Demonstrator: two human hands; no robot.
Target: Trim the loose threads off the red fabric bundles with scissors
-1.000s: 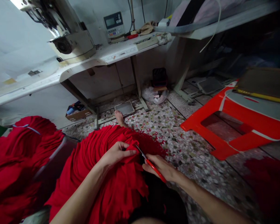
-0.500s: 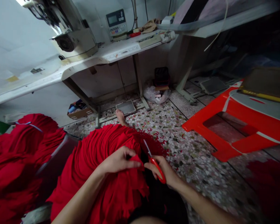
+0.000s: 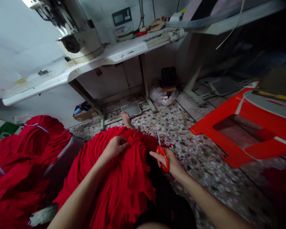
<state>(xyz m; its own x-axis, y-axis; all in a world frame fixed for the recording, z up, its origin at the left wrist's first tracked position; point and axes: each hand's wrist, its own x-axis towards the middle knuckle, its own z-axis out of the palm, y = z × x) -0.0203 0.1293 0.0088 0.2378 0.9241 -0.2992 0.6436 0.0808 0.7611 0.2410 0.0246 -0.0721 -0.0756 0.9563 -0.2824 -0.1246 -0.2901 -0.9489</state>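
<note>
A big heap of red fabric (image 3: pixel 124 178), in many thin layered folds, lies across my lap. My left hand (image 3: pixel 115 147) is on top of it, thumb and bent fingers closed on a fold; the fingertips are partly hidden. To the right of the heap, my right hand (image 3: pixel 170 160) grips red-handled scissors (image 3: pixel 165 157), with the blades pointing up and away from me. The blades look closed together and apart from the fabric. Short red scraps (image 3: pixel 166 140) lie scattered on the floor beyond the scissors.
Ahead stands a white sewing table (image 3: pixel 124 54) with a sewing machine (image 3: pixel 83 44) and a control box (image 3: pixel 122 22). More red fabric (image 3: pixel 38 140), tied in bundles, fills the left. An orange stool (image 3: pixel 228 124) stands right. A bare foot (image 3: pixel 125 117) is near a pedal (image 3: pixel 131 109).
My left hand has let go of the fabric's right edge and moved left and up onto the folds. The edge now lies flatter. The scissors have moved slightly up and right.
</note>
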